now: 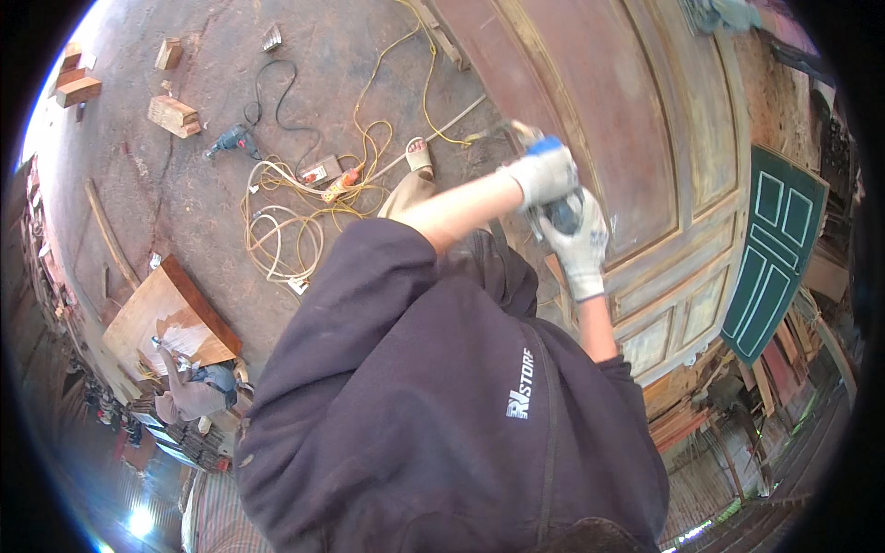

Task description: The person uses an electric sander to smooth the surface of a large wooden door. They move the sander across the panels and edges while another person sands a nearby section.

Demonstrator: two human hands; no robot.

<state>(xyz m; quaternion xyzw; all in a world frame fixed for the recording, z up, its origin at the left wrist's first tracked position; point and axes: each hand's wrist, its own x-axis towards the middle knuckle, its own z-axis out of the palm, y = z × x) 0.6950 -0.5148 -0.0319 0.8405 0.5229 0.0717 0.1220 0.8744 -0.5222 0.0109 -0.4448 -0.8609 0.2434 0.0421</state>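
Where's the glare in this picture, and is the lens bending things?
Head view: a bright glare spot at lower left, washed-out light along the upper-left rim; head view: fisheye curving bows the wooden door's long edges, with black corners.

Passage: concrete floor (189,226), open between blue power drill (232,140) and wooden panel (175,313) at far left. Obstacles: panelled wooden door (599,88), close along gloved left hand (544,177) and right hand (581,244); looped pale cord (320,245) and orange connector (341,184), left of the foot (418,157).
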